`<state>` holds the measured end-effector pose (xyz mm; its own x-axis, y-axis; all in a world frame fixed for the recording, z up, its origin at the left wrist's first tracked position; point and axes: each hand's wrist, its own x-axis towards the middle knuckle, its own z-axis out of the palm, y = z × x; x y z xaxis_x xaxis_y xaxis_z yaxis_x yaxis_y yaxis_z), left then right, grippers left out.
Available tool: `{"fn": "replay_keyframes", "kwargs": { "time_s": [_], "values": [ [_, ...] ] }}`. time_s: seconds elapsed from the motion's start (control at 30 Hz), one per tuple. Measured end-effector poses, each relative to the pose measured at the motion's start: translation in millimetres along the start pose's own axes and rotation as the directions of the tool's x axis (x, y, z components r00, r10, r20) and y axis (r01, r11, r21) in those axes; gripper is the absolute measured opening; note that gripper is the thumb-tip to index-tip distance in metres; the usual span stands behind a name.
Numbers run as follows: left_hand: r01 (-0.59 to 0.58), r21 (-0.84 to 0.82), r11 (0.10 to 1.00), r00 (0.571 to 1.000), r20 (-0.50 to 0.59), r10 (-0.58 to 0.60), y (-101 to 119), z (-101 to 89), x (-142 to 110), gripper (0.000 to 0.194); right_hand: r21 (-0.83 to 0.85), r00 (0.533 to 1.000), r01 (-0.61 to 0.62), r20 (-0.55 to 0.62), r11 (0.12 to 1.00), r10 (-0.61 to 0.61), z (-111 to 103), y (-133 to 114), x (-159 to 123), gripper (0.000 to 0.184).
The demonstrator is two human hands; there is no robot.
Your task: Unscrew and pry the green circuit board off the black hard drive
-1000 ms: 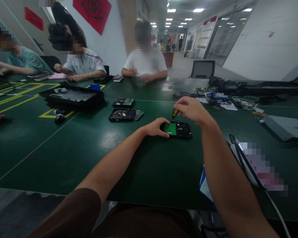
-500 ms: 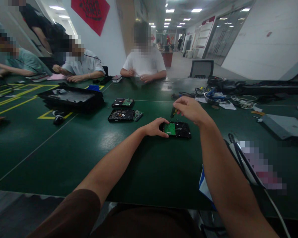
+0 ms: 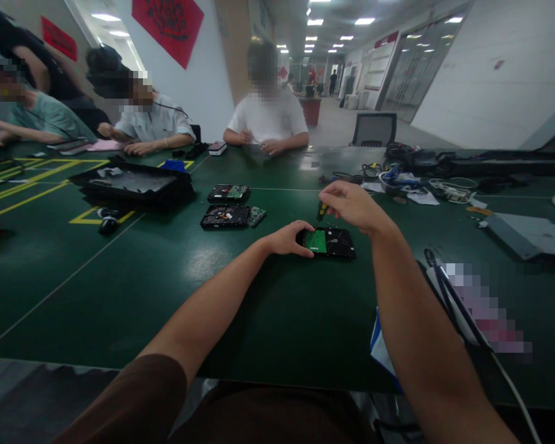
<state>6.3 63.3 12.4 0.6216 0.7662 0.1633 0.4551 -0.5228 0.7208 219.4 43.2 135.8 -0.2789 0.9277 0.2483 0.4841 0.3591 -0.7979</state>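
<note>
A black hard drive with a green circuit board lies flat on the green table in front of me. My left hand grips its left end, thumb at the near edge and fingers at the far edge. Above the far edge of the drive, my right hand pinches the handle of a small screwdriver, dark with yellow. The screwdriver points down at the board's far side; its tip is too small to make out. A few tiny screws seem to lie just behind the drive.
Two more hard drives and a loose circuit board lie to the left. Beyond them stands a black tray. Cables and a grey metal case lie at right. Several people sit around the table.
My right hand has turned the screwdriver slightly, its fingers shifting on the handle. My left hand and the hard drive stay in place. At far left, a standing person has leaned over.
</note>
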Motion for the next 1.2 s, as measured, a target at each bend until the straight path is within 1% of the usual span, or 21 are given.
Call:
{"fn": "replay_keyframes", "kwargs": {
  "time_s": [0.07,0.1,0.27,0.37,0.43,0.53,0.63,0.7,0.77,0.9,0.97,1.07,1.13,1.2],
  "values": [
    [-0.005,0.008,1.000,1.000,0.001,0.005,0,-0.3,0,0.083,-0.011,0.999,-0.026,-0.019,1.000,0.026,0,1,1,0.014],
    [-0.009,0.013,1.000,1.000,0.003,0.009,0,-0.4,0,0.083,0.005,0.999,-0.032,-0.010,0.999,0.032,0,2,1,0.014],
    [-0.022,0.016,1.000,1.000,0.000,0.022,0,0.5,1,0.082,0.174,0.993,-0.026,0.114,0.984,0.006,3,0,0,0.020],
    [-0.010,0.002,1.000,1.000,-0.006,0.010,1,0.8,1,0.081,0.240,0.991,-0.040,0.132,0.970,0.008,4,-2,-1,0.021],
    [0.005,-0.003,1.000,1.000,0.001,-0.005,1,0.5,1,0.081,0.211,0.992,-0.015,0.124,0.977,-0.012,4,-2,-1,0.020],
    [0.016,-0.005,1.000,1.000,0.004,-0.016,2,-0.1,0,0.081,0.071,0.996,0.044,0.075,0.997,-0.049,3,2,1,0.020],
    [0.007,-0.001,1.000,1.000,0.003,-0.007,2,-0.1,-1,0.082,-0.011,0.999,0.039,0.019,0.999,-0.038,2,6,2,0.019],
    [0.001,0.008,1.000,1.000,0.006,-0.001,0,0.2,0,0.083,-0.002,1.000,0.014,0.016,1.000,-0.014,2,5,2,0.017],
    [-0.008,0.014,1.000,1.000,0.008,0.008,-1,0.5,0,0.084,0.053,0.999,-0.001,0.052,0.999,-0.002,4,2,0,0.018],
    [-0.026,0.010,1.000,1.000,0.008,0.026,-3,1.1,1,0.084,0.200,0.988,-0.011,0.151,0.980,-0.020,6,-3,-2,0.023],
    [-0.020,0.008,1.000,1.000,0.008,0.020,-4,1.2,1,0.083,0.204,0.987,0.009,0.153,0.979,-0.041,5,-1,-2,0.023],
    [-0.004,0.008,1.000,1.000,0.009,0.004,-3,1.2,2,0.084,0.075,0.992,0.069,0.100,0.995,-0.076,2,6,0,0.019],
    [0.005,0.003,1.000,1.000,0.013,-0.005,-2,1.2,1,0.084,-0.019,0.996,0.076,0.050,0.997,-0.075,0,9,1,0.017],
    [0.011,-0.009,1.000,1.000,0.013,-0.010,-2,1.4,1,0.084,-0.054,0.998,0.062,0.026,0.997,-0.061,0,10,1,0.017]
  ]
}}
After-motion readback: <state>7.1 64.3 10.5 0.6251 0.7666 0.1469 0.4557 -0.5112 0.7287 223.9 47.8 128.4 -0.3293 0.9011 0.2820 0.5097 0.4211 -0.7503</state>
